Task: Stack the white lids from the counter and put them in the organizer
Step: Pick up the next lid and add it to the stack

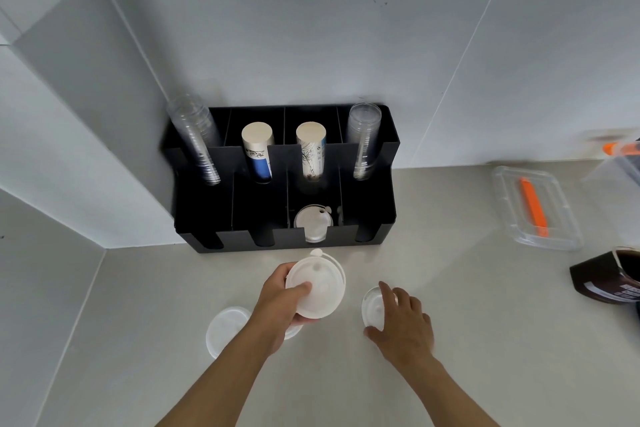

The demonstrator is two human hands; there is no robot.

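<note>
Nearest to me, my two bare forearms reached out over the pale tabletop (467, 288). My left hand (277, 308) had its grip clenched around a small stack of white lids (317, 288), thumb pressed on the top face and fingers under the rim, the stack lifted and tilted a little above the surface. Under that wrist another lid showed only as a sliver, too hidden to say more. Just left of the forearm a loose white lid (225, 329) lay flat on the tabletop. My right hand (403, 322) was spread with its grip released, fingertips resting on the edge of a single white lid (372, 308) that lay flat, not yet lifted.

Farther back, against the tiled wall, stood the black organizer (381, 215). In its front row, the third slot from the left held some white lids (313, 222) already. Behind them stood two paper cup stacks (258, 152) in the middle slots and clear cup stacks (363, 142) in the outer ones. Off to the right sat a clear plastic box (568, 232) with something orange inside, and a dark brown carton (606, 281) near the edge.
</note>
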